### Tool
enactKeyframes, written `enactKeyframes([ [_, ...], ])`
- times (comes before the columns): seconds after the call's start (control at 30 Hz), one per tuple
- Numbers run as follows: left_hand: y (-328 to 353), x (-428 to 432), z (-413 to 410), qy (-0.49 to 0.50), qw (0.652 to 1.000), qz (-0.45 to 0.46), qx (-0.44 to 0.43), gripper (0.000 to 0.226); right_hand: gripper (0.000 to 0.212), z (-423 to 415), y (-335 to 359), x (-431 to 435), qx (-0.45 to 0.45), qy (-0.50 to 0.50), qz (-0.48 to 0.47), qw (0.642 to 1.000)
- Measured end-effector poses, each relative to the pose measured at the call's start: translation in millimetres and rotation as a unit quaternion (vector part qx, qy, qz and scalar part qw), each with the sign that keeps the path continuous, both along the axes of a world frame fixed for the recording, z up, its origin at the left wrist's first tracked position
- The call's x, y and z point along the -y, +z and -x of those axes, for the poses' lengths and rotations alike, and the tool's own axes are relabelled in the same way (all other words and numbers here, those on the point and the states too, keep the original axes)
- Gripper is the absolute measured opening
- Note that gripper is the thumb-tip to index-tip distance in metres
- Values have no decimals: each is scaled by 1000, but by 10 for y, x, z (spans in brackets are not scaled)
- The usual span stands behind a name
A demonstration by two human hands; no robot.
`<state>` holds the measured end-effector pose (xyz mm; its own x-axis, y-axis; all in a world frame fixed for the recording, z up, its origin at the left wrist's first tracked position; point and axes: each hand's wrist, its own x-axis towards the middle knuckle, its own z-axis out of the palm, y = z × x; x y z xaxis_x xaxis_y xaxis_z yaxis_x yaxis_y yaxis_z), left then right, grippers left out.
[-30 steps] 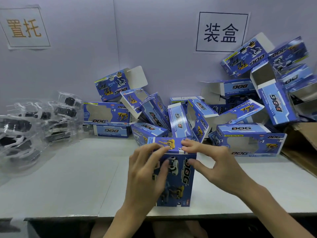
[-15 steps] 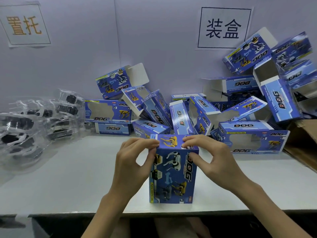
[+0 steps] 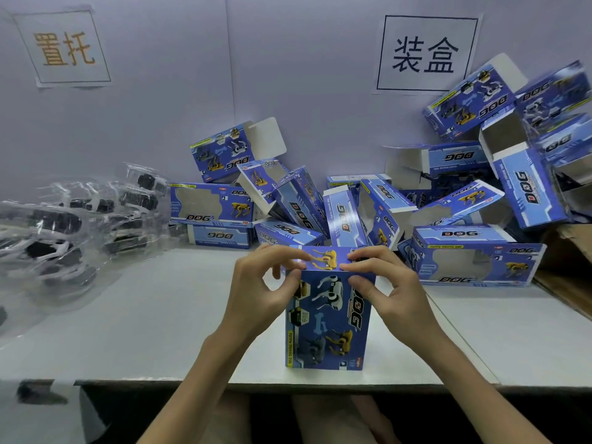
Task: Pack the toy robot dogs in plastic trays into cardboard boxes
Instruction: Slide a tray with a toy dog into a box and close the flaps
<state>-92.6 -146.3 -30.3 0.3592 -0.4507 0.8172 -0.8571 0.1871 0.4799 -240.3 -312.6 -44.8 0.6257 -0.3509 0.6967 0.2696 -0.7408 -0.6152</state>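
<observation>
A blue cardboard box (image 3: pixel 326 325) printed with robot dogs stands on end near the table's front edge. Its top flap, showing a yellow dog, lies folded down. My left hand (image 3: pixel 259 290) pinches the flap's left corner, thumb on the box front and fingers on top. My right hand (image 3: pixel 390 293) pinches the right corner the same way. What is inside the box is hidden. Toy robot dogs in clear plastic trays (image 3: pixel 64 225) lie heaped at the left.
A pile of blue boxes (image 3: pixel 352 206), several with open flaps, lines the back wall and climbs at the right (image 3: pixel 525 184). A windowed box (image 3: pixel 471 257) lies behind my right hand. A brown carton (image 3: pixel 567 270) sits at the right edge. The white table (image 3: pixel 160 315) ends just below the box.
My left hand has slid from the box front up to the flap's left corner. The flap has been pressed down flatter, and the box stayed in place.
</observation>
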Motion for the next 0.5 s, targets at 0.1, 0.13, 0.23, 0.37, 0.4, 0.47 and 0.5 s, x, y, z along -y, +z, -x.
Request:
enactKeyframes([
  [0.1, -11, -28, -29, -42, 996, -8, -74, 27, 18, -7, 2, -24, 9, 19, -36, 999],
  [0.13, -28, -41, -44, -65, 991, -11, -118, 27, 18, -8, 1, -28, 12, 24, -46, 999],
  [0.23, -97, -76, -98, -111, 966, -23, -232, 32, 18, -13, 4, -23, 21, 32, -65, 997],
  [0.37, -192, -40, -148, -114, 941, -115, -297, 77, 18, -26, -42, -44, 40, 23, -68, 997],
  [0.4, -199, -20, -134, -127, 933, -141, -306, 84, 17, -27, -63, -66, 48, 12, -68, 996],
  [0.47, -191, 12, -97, -134, 925, -168, -315, 92, 16, -16, -110, -104, 66, -1, -75, 995],
  [0.5, -178, 22, -74, -129, 924, -168, -318, 94, 15, -3, -130, -117, 72, 9, -98, 993],
])
